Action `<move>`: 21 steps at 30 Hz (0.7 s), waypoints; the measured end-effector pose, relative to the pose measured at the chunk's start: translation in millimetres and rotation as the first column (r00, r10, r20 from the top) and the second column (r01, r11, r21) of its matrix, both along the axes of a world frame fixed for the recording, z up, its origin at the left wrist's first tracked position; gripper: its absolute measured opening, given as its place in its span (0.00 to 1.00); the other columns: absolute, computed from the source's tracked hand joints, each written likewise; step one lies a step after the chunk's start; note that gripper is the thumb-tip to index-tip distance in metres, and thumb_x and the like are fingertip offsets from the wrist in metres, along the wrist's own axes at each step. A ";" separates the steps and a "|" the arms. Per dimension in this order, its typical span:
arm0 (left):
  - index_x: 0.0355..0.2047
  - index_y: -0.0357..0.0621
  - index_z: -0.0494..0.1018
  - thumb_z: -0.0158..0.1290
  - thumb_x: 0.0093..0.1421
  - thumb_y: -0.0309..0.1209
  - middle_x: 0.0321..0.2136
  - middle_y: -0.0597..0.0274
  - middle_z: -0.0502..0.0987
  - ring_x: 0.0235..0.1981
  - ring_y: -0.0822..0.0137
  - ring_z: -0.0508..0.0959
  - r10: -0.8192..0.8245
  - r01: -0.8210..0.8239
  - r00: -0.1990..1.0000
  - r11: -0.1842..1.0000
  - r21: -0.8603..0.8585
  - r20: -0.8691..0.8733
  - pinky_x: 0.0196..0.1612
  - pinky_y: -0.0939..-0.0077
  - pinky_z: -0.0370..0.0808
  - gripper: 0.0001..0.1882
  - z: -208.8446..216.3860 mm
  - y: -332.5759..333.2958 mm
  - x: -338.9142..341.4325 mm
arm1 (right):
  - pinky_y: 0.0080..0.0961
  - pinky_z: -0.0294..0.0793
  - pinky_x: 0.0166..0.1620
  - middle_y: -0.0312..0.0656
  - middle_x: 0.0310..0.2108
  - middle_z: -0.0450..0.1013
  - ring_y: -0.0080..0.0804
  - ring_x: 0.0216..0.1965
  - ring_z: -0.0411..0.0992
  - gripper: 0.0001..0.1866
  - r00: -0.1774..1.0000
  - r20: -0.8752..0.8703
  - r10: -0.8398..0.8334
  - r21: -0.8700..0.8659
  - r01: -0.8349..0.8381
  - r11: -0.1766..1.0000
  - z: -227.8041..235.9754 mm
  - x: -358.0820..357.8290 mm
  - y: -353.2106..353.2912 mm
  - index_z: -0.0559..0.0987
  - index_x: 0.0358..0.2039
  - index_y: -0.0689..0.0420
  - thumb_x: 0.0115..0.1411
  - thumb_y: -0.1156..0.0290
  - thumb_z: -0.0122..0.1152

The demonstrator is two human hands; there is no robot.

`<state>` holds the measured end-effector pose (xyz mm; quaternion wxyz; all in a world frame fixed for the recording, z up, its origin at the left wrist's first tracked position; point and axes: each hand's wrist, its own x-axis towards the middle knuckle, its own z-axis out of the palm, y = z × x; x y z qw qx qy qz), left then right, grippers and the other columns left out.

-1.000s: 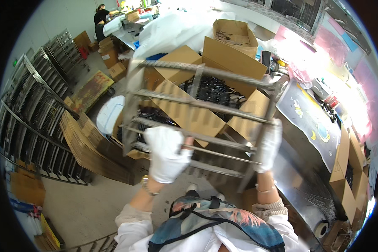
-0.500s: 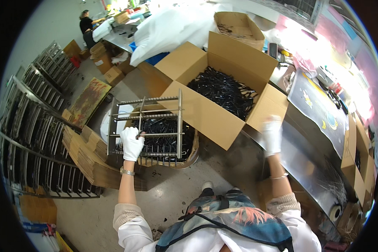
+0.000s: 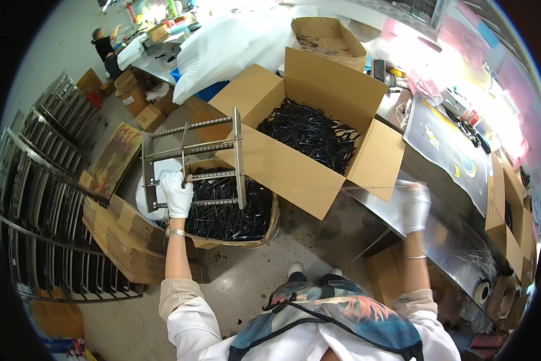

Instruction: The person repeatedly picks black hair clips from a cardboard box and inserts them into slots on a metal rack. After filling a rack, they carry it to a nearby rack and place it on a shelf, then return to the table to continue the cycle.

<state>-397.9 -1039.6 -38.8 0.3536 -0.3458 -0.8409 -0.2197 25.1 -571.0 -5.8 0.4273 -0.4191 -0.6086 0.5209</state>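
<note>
My left hand (image 3: pixel 176 194), in a white glove, grips a grey metal rack frame (image 3: pixel 193 159) with toothed crossbars and holds it over a round tub of black parts (image 3: pixel 234 213) on the floor. My right hand (image 3: pixel 414 206), also gloved and blurred, hangs by the edge of the metal table (image 3: pixel 439 222); thin wires or rods (image 3: pixel 373 188) run past its fingers, and its grip is unclear. A large open cardboard box (image 3: pixel 306 174) full of black parts stands between the two hands.
Stacks of metal racks (image 3: pixel 39 198) line the left side, with flattened cardboard (image 3: pixel 123 240) beside them. More boxes (image 3: pixel 327 36) and white plastic bags (image 3: pixel 234 42) sit on the far table. Another person (image 3: pixel 105 45) works at the back left. Cardboard boxes (image 3: pixel 505 204) stand at right.
The rack frame swung from in front of me down to the left over the tub. My right hand let go of it and dropped to the table edge at right.
</note>
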 end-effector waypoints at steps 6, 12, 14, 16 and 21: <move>0.47 0.40 0.77 0.55 0.63 0.31 0.48 0.48 0.79 0.52 0.53 0.76 0.075 -0.075 0.983 0.997 -0.010 0.170 0.61 0.60 0.68 0.14 27.5 22.6 14.7 | 0.13 0.48 0.14 0.23 0.15 0.56 0.10 0.13 0.54 0.11 0.802 -0.351 -0.483 -0.179 0.449 0.875 25.2 206.8 73.2 0.74 0.29 0.47 0.70 0.71 0.47; 0.28 0.35 0.75 0.58 0.65 0.39 0.24 0.52 0.75 0.25 0.51 0.75 -0.176 0.156 0.976 0.976 -0.149 -0.128 0.32 0.58 0.74 0.17 113.3 94.6 97.0 | 0.33 0.77 0.39 0.36 0.26 0.71 0.28 0.28 0.72 0.02 0.994 -0.002 -0.113 -0.396 0.103 0.912 -99.2 182.9 -39.1 0.75 0.35 0.55 0.61 0.74 0.57; 0.20 0.40 0.69 0.64 0.58 0.44 0.19 0.52 0.68 0.23 0.44 0.69 -0.161 0.128 0.897 0.986 -0.107 -0.411 0.29 0.50 0.66 0.23 131.4 131.0 111.6 | 0.47 0.78 0.43 0.40 0.27 0.72 0.37 0.30 0.74 0.08 0.751 -0.424 -0.506 -0.834 -0.105 0.542 -136.4 195.1 -15.7 0.72 0.45 0.54 0.67 0.70 0.49; 0.24 0.41 0.68 0.66 0.55 0.38 0.23 0.54 0.69 0.28 0.45 0.71 -0.227 0.182 0.916 0.970 -0.163 -0.330 0.34 0.51 0.68 0.19 146.1 161.6 127.5 | 0.44 0.78 0.42 0.43 0.26 0.69 0.42 0.28 0.72 0.09 0.531 -0.461 -0.711 -0.836 0.009 0.549 -155.6 226.7 76.3 0.71 0.46 0.53 0.69 0.68 0.44; 0.36 0.37 0.74 0.59 0.57 0.31 0.32 0.54 0.76 0.38 0.50 0.76 -0.312 0.247 0.925 0.928 -0.278 -0.218 0.46 0.60 0.73 0.10 183.2 254.6 175.9 | 0.38 0.71 0.58 0.51 0.52 0.73 0.47 0.56 0.71 0.26 0.657 -0.060 -0.751 -0.498 0.632 0.593 -110.1 320.2 271.0 0.70 0.57 0.64 0.68 0.55 0.48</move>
